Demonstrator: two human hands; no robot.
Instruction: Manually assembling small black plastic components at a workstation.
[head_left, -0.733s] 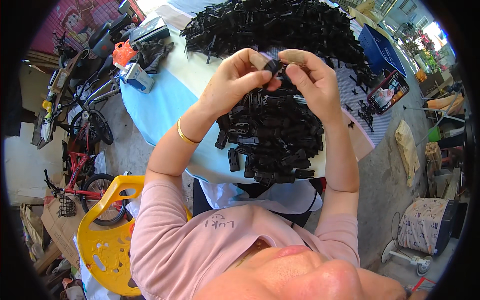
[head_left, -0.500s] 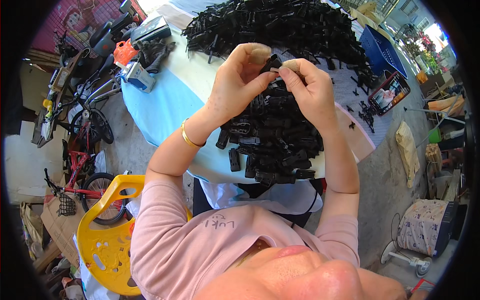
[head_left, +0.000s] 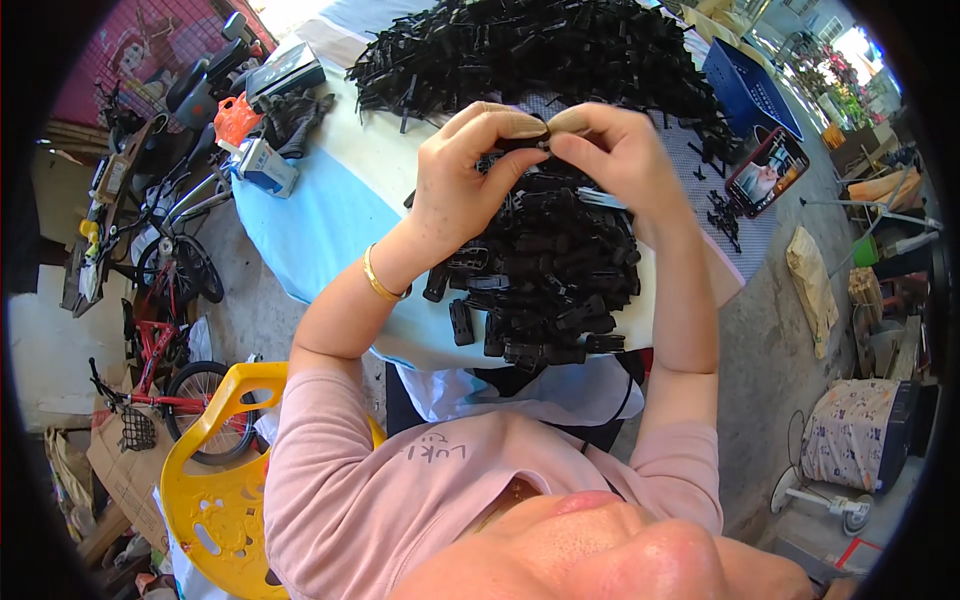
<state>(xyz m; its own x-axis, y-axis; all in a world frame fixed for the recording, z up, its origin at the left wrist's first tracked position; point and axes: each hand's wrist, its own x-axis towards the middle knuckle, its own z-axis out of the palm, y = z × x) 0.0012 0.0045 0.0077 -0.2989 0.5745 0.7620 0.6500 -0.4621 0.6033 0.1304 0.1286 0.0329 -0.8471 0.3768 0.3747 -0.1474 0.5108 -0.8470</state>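
Observation:
My left hand (head_left: 465,165) pinches a small black plastic part (head_left: 530,143) between thumb and fingers, above the table. Directly beside it, my right hand (head_left: 615,160) has its thumb and index finger pressed together at the part's right end. Beige coverings wrap fingers of both hands, and they hide much of the part. Below my wrists lies a near heap of black plastic clip-like pieces (head_left: 545,270). Beyond my hands spreads a larger heap of thin black plastic pieces (head_left: 540,55).
At the table's right stand a blue plastic basket (head_left: 745,90) and a phone (head_left: 768,175) with a lit screen, small black pieces (head_left: 724,218) beside it. A white-and-blue carton (head_left: 265,168) and orange bag (head_left: 236,118) sit left. A yellow chair (head_left: 215,490) is at my left.
My right hand has turned, its fingers now bent over the part's end and its back blurred. The left fingers have come down over the black part, covering more of it.

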